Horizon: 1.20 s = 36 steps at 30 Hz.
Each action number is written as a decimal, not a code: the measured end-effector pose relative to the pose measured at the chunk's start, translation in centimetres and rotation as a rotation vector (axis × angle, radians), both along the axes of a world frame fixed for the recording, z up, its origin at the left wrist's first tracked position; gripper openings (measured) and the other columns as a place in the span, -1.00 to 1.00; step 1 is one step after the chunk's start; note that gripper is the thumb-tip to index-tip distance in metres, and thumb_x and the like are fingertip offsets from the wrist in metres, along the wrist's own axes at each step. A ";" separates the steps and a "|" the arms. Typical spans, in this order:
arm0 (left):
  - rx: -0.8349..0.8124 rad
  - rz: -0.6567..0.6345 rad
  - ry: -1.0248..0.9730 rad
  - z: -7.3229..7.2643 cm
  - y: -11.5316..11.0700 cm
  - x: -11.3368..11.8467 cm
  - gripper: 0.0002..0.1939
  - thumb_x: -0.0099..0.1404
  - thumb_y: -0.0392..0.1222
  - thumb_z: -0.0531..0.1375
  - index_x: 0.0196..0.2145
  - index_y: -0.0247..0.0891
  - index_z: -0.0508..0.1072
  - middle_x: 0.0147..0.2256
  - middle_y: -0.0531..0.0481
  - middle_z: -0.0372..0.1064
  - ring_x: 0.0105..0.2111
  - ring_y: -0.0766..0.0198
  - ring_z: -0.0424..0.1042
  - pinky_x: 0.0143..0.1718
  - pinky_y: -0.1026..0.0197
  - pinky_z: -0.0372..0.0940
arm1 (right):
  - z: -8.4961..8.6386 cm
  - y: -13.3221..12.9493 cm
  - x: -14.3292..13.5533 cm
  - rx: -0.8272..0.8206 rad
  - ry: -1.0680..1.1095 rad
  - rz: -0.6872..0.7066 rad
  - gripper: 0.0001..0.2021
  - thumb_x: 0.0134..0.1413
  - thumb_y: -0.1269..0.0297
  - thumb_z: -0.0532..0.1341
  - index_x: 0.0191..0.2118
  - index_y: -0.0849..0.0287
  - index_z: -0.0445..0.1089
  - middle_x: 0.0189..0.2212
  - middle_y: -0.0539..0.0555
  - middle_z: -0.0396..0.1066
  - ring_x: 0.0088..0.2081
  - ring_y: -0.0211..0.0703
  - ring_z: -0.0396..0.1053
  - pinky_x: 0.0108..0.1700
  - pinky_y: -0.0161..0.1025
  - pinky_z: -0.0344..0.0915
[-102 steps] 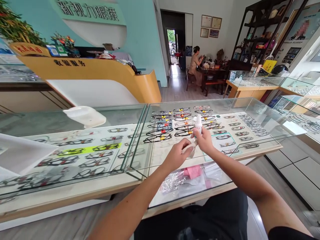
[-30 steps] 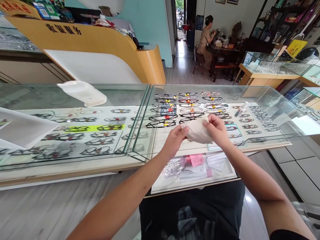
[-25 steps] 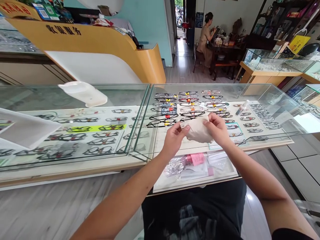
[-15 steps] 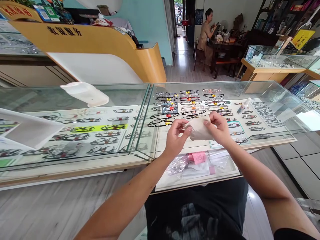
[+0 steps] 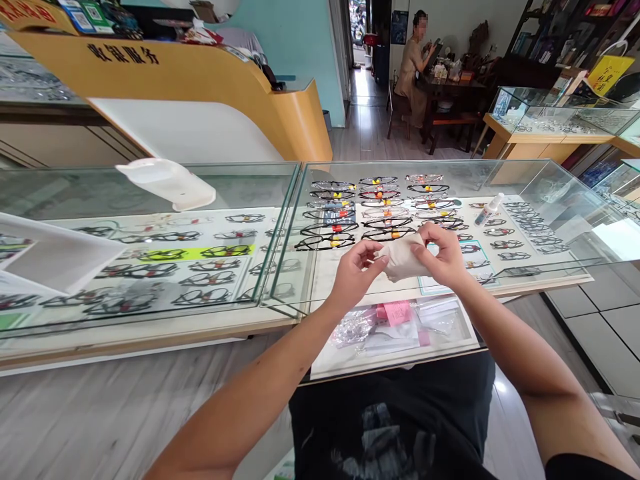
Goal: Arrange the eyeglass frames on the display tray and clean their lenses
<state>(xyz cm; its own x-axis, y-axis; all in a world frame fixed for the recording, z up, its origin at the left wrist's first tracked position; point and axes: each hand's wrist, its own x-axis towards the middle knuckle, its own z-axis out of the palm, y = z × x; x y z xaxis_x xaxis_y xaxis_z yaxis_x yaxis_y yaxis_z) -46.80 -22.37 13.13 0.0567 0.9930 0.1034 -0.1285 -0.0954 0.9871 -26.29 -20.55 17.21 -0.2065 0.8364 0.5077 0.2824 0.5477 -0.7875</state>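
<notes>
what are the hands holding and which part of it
A pale cloth: the left hand pinches its left edge, the right hand its upper right part, thumb in front.

black short-sleeved top (image 5: 395,427) with a faded grey-blue print across its front.

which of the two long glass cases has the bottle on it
The right-hand glass case, below the left hand and the right hand with its cream cloth. Its top bears the small white-capped bottle; the left-hand glass case carries a white plastic tray.
</notes>
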 end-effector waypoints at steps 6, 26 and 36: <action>0.001 -0.081 0.003 0.0 0.1 0.0 -0.63 0.14 0.05 0.53 -0.27 -0.24 0.60 -0.31 -0.01 0.51 -0.33 0.26 0.42 -0.27 0.23 0.31 | 0.2 -0.1 0.2 0.011 -0.026 -0.007 -0.75 0.07 0.15 0.27 -0.50 0.04 0.20 -0.56 -0.05 0.26 -0.48 -0.21 0.17 -0.37 -0.18 0.17; 0.012 -0.007 -0.091 0.5 0.4 -0.6 -0.38 0.06 0.26 0.56 -0.18 -0.18 0.44 -0.38 0.09 0.41 -0.39 0.30 0.38 -0.31 0.25 0.33 | 0.4 0.1 0.2 -0.147 0.129 0.103 -0.71 0.11 0.14 0.33 -0.49 0.08 0.25 -0.52 -0.09 0.19 -0.47 -0.27 0.11 -0.37 -0.23 0.10; -0.181 -0.462 0.016 1.8 -0.3 -1.3 -0.47 0.02 0.17 0.58 -0.36 -0.28 0.50 -0.44 0.07 0.39 -0.52 0.36 0.32 -0.53 0.29 0.22 | 0.9 -0.6 -0.4 -0.564 0.152 0.372 -0.61 0.06 0.03 0.42 -0.47 0.09 0.24 -0.55 -0.14 0.15 -0.50 -0.31 0.08 -0.41 -0.26 0.01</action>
<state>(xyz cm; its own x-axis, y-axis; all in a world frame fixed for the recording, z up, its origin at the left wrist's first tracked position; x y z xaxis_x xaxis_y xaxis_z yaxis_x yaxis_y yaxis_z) -48.08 -22.69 14.98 0.4954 0.8656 -0.0726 -0.1018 0.1409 0.9848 -26.64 -21.10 18.11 -0.4918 0.8685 0.0616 0.0195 0.0817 -0.9965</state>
